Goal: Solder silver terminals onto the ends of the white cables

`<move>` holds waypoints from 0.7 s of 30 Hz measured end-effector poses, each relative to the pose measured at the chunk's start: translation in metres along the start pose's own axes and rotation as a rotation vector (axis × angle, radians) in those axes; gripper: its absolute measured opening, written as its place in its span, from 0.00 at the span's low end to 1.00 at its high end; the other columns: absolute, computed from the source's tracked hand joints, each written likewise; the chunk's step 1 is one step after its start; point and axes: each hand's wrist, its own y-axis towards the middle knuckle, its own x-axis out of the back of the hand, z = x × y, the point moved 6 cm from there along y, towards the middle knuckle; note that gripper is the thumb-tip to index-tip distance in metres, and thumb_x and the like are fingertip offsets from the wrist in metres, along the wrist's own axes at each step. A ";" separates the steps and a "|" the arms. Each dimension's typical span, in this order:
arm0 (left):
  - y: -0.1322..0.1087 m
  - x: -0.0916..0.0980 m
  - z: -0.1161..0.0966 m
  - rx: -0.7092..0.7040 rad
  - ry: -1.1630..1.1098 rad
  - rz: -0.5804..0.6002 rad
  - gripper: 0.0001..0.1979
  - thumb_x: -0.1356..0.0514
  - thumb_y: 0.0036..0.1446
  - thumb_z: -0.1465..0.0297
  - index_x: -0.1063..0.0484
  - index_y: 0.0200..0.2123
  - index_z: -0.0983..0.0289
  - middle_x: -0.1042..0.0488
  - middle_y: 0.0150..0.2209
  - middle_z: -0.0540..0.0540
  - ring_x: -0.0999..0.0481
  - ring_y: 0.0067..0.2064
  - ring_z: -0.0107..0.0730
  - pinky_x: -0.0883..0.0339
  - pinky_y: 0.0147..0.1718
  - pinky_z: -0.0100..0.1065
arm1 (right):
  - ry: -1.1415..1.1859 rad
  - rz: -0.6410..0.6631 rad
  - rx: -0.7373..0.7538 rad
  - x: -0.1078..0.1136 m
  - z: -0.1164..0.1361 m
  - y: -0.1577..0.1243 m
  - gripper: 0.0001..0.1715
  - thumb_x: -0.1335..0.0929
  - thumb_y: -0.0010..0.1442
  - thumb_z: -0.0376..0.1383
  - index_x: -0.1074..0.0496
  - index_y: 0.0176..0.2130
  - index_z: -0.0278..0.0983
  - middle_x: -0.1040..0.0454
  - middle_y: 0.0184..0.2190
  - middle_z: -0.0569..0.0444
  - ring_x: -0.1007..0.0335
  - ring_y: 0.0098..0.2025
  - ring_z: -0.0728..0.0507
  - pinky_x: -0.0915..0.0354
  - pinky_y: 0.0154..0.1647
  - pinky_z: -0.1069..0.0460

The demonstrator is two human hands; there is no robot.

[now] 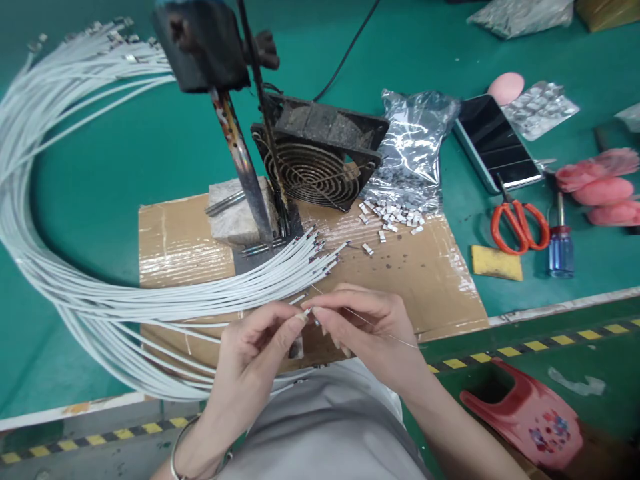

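My left hand point(263, 340) is closed in a pinch near the front of the cardboard, with its fingertips on the end of a white cable. My right hand point(370, 327) meets it, thumb and forefinger pinched together, and a thin silvery wire point(400, 341) runs through its fingers. The small piece where the fingertips meet is partly hidden. Just beyond lies a thick bundle of white cables point(260, 280), their stripped ends pointing right. Behind the cables, a soldering iron point(245, 173) hangs tip-down in a stand above a pale block point(225, 230).
A dirty black fan point(315, 167) stands behind the cardboard point(425, 287). Small white connectors point(400, 217) spill from a clear bag point(413, 147). To the right are a phone point(497, 143), orange-handled scissors point(520, 230), a yellow sponge point(496, 263) and a blue screwdriver point(561, 253).
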 end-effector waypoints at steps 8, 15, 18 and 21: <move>-0.005 -0.001 -0.007 -0.081 0.135 -0.064 0.12 0.33 0.68 0.65 0.17 0.30 0.61 0.27 0.23 0.48 0.34 0.26 0.28 0.40 0.26 0.28 | 0.091 0.051 -0.190 0.002 -0.022 -0.002 0.21 0.18 0.59 0.56 0.09 0.34 0.41 0.24 0.20 0.58 0.43 0.15 0.53 0.44 0.13 0.56; -0.009 -0.002 -0.001 -0.311 0.306 -0.123 0.04 0.33 0.69 0.73 0.20 0.40 0.58 0.24 0.24 0.43 0.35 0.22 0.24 0.42 0.21 0.26 | -0.075 -0.015 -0.056 0.010 -0.016 -0.004 0.12 0.19 0.63 0.45 0.10 0.34 0.40 0.21 0.23 0.56 0.38 0.18 0.53 0.42 0.16 0.56; -0.012 -0.004 -0.004 -0.386 0.375 -0.130 0.07 0.34 0.70 0.75 0.22 0.38 0.58 0.25 0.24 0.43 0.33 0.21 0.24 0.42 0.20 0.26 | -0.148 0.038 0.012 0.009 -0.006 -0.004 0.05 0.22 0.65 0.36 0.10 0.35 0.40 0.20 0.26 0.56 0.33 0.22 0.52 0.38 0.21 0.56; -0.016 -0.005 -0.011 -0.461 0.456 -0.134 0.08 0.35 0.70 0.77 0.22 0.39 0.57 0.24 0.24 0.42 0.32 0.21 0.24 0.39 0.21 0.25 | -0.182 0.065 0.020 0.011 0.000 -0.004 0.05 0.22 0.65 0.35 0.11 0.36 0.40 0.20 0.26 0.56 0.32 0.24 0.51 0.36 0.23 0.55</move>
